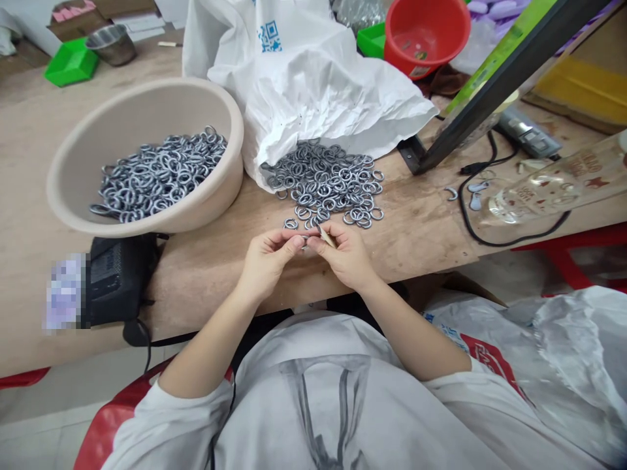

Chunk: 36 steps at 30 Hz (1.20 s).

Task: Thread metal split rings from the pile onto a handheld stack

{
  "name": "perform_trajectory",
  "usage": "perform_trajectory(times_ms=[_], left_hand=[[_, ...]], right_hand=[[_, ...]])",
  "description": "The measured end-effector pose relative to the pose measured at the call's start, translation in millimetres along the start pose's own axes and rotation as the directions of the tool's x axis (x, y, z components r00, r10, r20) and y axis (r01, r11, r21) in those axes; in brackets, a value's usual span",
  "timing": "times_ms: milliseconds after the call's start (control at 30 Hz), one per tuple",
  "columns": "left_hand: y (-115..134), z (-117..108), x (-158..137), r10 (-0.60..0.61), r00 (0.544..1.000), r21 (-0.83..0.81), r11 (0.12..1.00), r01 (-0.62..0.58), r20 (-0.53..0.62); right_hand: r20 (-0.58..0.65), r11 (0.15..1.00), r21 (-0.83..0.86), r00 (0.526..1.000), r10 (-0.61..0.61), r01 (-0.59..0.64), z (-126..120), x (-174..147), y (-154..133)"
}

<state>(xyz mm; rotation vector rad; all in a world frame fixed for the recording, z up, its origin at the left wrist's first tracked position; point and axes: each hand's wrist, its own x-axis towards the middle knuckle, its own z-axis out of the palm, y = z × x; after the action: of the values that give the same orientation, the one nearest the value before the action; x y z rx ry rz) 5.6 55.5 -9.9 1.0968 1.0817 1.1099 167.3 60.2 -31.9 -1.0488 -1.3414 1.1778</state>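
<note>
My left hand (267,260) is closed, thumb and fingers pinching a small grey ring (305,241) that the fingers partly hide. My right hand (349,258) meets it from the other side, its thumb at the ring. A slim tool with a pale handle and dark tip (327,237) is gripped in the right fingers; its exact kind is unclear. Just beyond both hands lies a loose pile of grey rings (333,183), spilling from the mouth of a white woven sack (323,85). To the left, a beige basin (230,130) holds many similar rings (164,173).
A black pouch (122,281) lies by the table's front edge at left. On the right stand a dark metal post (460,130), a looped black cable (470,225) and a clear patterned bottle (553,183). A red bucket (431,32) and green tray (72,62) are farther back.
</note>
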Motion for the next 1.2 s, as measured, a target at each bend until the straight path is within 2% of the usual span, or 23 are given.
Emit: perform_trajectory(times_ms=[133, 267, 400, 533, 633, 767, 900, 967, 1133, 1200], left_hand=[[-7, 12, -7, -0.027, 0.987, -0.192, 0.981, -0.004, -0.161], [-12, 22, -12, -0.074, 0.981, -0.327, 0.945, 0.011, -0.182], [-16, 25, -19, -0.079, 0.991, -0.253, 0.966, 0.049, -0.108], [-22, 29, -26, -0.053, 0.990, -0.198, 0.980, 0.027, -0.129], [-21, 33, -29, -0.097, 0.984, -0.233, 0.971, 0.060, -0.150], [-14, 38, -30, -0.178, 0.972, -0.299, 0.946, 0.127, -0.152], [-8, 39, -29, -0.218, 0.959, -0.348, 0.926, 0.145, -0.181], [-6, 40, -29, -0.229, 0.953, -0.370, 0.918, 0.145, -0.195], [-5, 42, -32, -0.241, 0.957, -0.395, 0.904, 0.161, -0.160], [-4, 41, -37, -0.236, 0.967, -0.368, 0.912, 0.184, -0.101]], right_hand=[[-0.083, 0.995, 0.089, 0.995, 0.049, -0.042, 9, -10, -5], [-0.028, 0.996, 0.079, 0.999, 0.031, -0.028, 14, -19, -3], [-0.068, 0.999, 0.032, 0.998, -0.020, 0.022, 13, -21, -1], [0.024, 0.998, 0.051, 0.999, -0.023, 0.022, 11, -21, -4], [0.045, 0.995, -0.044, 0.995, -0.084, 0.086, 10, -19, -7], [0.026, 0.985, -0.151, 0.997, -0.075, 0.078, 4, -17, -11], [0.176, 0.902, -0.366, 0.969, -0.175, 0.230, -1, -24, -18], [0.238, 0.863, -0.420, 0.952, -0.192, 0.279, -1, -28, -21], [0.276, 0.833, -0.477, 0.948, -0.161, 0.281, 0, -31, -17], [0.248, 0.845, -0.487, 0.962, -0.111, 0.223, -3, -27, -11]])
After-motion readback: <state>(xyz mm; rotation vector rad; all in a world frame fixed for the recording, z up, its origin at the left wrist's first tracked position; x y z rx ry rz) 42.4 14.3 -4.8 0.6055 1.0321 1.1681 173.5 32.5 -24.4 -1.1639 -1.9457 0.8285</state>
